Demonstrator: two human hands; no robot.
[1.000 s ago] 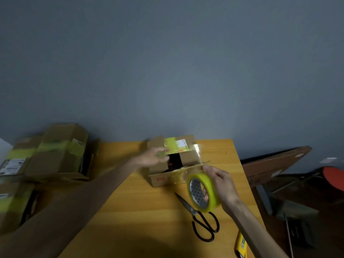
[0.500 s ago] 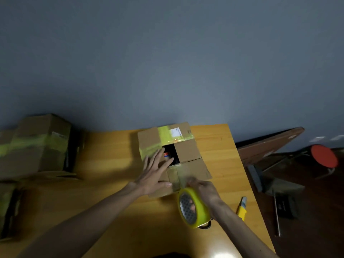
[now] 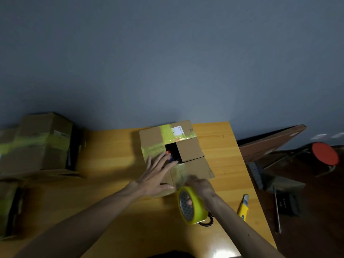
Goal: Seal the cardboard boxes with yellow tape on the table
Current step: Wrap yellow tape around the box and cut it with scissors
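A cardboard box [image 3: 188,150] lies on the wooden table [image 3: 115,161], with old yellow tape across its far flaps and a dark gap in the middle where its contents show. My left hand [image 3: 156,175] presses flat on the near left flap, fingers straight and spread. My right hand [image 3: 202,187] grips a roll of yellow tape [image 3: 191,206] at the box's near edge. A strip of tape runs from the roll up over the near flap.
A yellow utility knife [image 3: 243,207] lies at the table's right edge. Black scissor handles [image 3: 206,221] peek from under the roll. Taped boxes [image 3: 41,144] are stacked at the left. Boards, a brush and a red-seated stool [image 3: 324,153] stand on the floor to the right.
The view tilted down toward the table. My left hand went from holding a raised flap to pressing flat on the box. My right hand pulled the roll down to the near edge.
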